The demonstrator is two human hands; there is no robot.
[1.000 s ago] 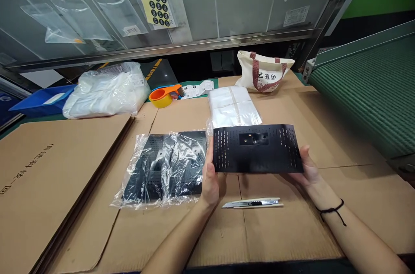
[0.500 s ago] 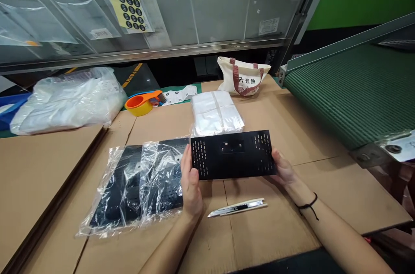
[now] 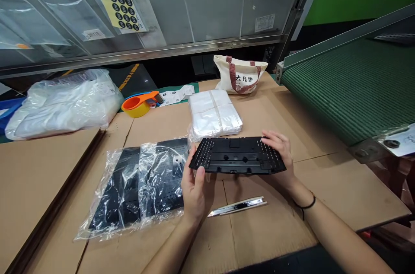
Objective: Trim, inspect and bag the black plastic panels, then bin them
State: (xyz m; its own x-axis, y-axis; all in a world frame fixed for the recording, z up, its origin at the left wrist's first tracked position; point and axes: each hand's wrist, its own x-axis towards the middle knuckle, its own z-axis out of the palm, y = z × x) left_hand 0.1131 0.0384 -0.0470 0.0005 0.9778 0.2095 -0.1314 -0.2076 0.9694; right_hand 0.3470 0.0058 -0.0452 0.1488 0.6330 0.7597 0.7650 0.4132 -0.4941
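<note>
Between my two hands a black slotted plastic panel (image 3: 238, 155) is held above the cardboard, its ribbed side with small clips facing me. My left hand (image 3: 193, 185) grips its left end, thumb in front and fingers behind. At the right end my right hand (image 3: 281, 157) holds it, fingers over the top edge. A utility knife (image 3: 238, 206) lies on the cardboard just below the panel. To the left, touching distance from my left hand, are black panels in clear plastic bags (image 3: 139, 187).
Behind the panel lies a banded stack of clear bags (image 3: 214, 112). An orange tape dispenser (image 3: 139, 103), a canvas tote (image 3: 240, 75) and a large plastic-wrapped bundle (image 3: 65, 103) stand at the back. A green conveyor belt (image 3: 353, 79) runs along the right. Cardboard sheets (image 3: 42, 183) rise at left.
The panel has been turned over from its flat face to its ribbed face and tilted back. My right hand has shifted up onto its top edge.
</note>
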